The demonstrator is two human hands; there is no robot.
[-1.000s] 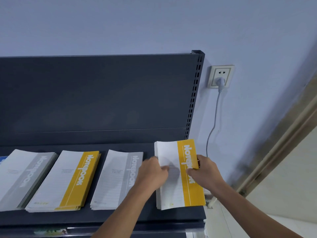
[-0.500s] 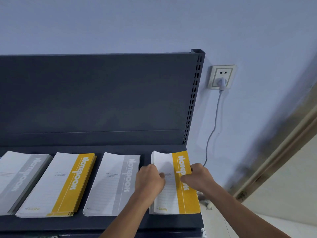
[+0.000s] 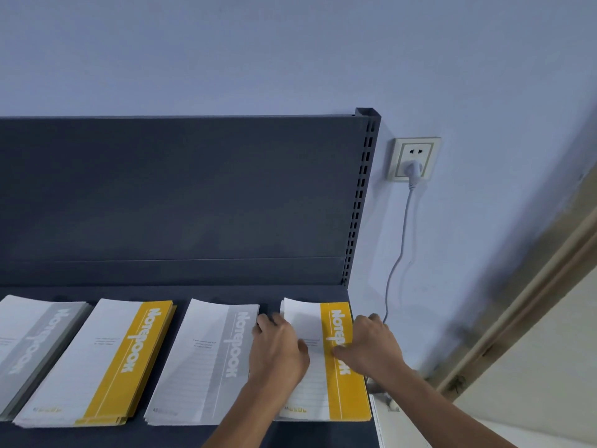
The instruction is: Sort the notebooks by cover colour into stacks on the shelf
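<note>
A: What lies on the shelf (image 3: 206, 291)?
B: Notebooks, stacked. The left hand (image 3: 277, 349) and right hand (image 3: 371, 349) clasp the rightmost yellow stack (image 3: 345, 392) by its side edges, beside a grey stack (image 3: 206, 360).

Four notebook stacks (image 3: 97, 360) in a row on a shelf (image 3: 290, 436).
Left hand (image 3: 277, 350) and right hand (image 3: 371, 347) grip the rightmost stack (image 3: 342, 396); wall socket (image 3: 415, 158) beyond the shelf's right end.
</note>
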